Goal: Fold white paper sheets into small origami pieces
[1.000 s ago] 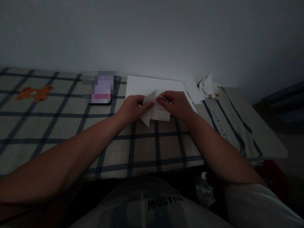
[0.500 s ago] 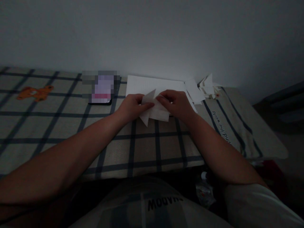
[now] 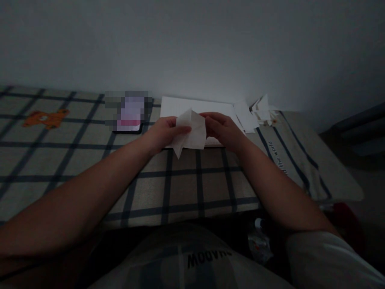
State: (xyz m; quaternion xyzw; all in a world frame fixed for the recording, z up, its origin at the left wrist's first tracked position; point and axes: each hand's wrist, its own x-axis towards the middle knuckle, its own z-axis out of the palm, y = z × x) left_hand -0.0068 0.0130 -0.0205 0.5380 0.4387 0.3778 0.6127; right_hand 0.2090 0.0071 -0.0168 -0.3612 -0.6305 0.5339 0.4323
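A folded piece of white paper [image 3: 197, 130] is held up over the front of the notebook, with creased flaps and a pointed corner hanging down at its left. My left hand [image 3: 164, 132] pinches its left side, thumb flat across the near face and the other fingers behind. At the right edge my right hand [image 3: 221, 128] is closed with curled fingers against the paper; some fingertips are hidden behind it. Under and behind both hands lies an open notebook [image 3: 177, 104] with white pages.
Loose paper pieces [image 3: 245, 116] and a heap of folded papers [image 3: 263, 108] lie right of the notebook. Left are a phone [image 3: 130, 114] and an orange animal-shaped item [image 3: 46, 118] on the checked tablecloth [image 3: 186, 192]. A wall rises behind; a plastic bottle [image 3: 260, 241] is below the table edge.
The folded paper has shifted slightly left and turned, showing a broader face. My right hand has moved from a pinch at its middle to its right edge. My left thumb still presses it.
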